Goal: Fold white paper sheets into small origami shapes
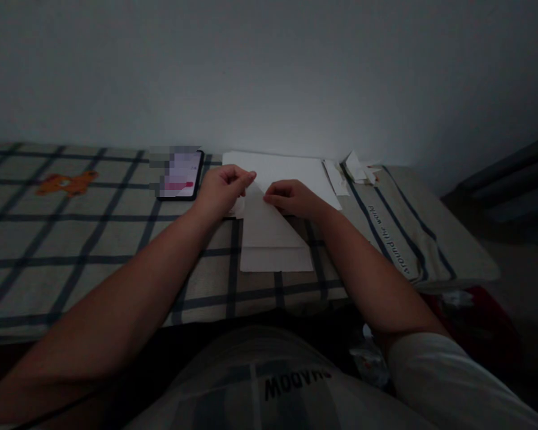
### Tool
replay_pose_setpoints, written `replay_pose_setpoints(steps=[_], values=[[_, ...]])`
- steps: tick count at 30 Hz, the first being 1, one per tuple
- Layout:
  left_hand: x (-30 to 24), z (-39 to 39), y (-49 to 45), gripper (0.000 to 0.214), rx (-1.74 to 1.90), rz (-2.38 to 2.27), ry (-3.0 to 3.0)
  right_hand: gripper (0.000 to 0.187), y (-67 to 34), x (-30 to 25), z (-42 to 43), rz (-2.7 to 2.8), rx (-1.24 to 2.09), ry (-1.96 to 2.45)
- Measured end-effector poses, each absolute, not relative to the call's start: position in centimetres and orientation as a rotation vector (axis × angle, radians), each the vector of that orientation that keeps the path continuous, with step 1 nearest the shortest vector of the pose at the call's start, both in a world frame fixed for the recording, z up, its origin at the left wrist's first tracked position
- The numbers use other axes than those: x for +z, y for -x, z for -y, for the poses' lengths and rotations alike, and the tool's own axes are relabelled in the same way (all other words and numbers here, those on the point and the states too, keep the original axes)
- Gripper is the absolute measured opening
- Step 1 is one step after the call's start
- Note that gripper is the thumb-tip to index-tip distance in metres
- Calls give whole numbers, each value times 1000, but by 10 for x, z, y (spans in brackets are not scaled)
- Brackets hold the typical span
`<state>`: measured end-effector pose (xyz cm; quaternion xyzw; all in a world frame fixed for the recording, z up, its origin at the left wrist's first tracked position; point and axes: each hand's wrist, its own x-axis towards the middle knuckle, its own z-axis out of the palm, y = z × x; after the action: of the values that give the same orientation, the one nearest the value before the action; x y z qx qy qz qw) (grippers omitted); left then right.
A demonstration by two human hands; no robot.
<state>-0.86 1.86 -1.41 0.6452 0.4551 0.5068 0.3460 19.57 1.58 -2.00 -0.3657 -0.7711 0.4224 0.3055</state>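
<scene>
A partly folded sheet of white paper (269,230) lies in front of me, slanting to a point at its far end, with a flat strip along its near edge. My left hand (226,186) pinches the pointed far end between thumb and fingers. Closed on the slanted right edge, a little below the tip, is my right hand (291,197). Behind both hands, a stack of blank white paper (282,164) rests against the wall side of the table. Parts of the folded sheet are covered by my fingers.
A phone (183,176) with a lit screen lies left of my left hand. Torn paper scraps (358,170) sit at the back right. The checked tablecloth (116,239) has an orange bear print (67,183). A pale wall (269,71) rises behind; a red container (479,316) stands below the table's right edge.
</scene>
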Motion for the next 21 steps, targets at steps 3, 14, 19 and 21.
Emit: replay_pose_setpoints(steps=[3, 14, 19, 21], values=[[-14, -18, 9, 23, 1305, -1186, -1678, 26, -196, -19, -16, 2043, 1126, 993], [-13, -18, 8, 26, 1304, -1245, -1647, 24, -196, -17, -13, 2050, 1125, 1013], [-15, -18, 8, 30, 1299, -1277, -1630, 23, -196, -16, -14, 2068, 1097, 994], [-16, -18, 9, 31, 1304, -1267, -1635, 23, -196, -16, -15, 2077, 1080, 971]])
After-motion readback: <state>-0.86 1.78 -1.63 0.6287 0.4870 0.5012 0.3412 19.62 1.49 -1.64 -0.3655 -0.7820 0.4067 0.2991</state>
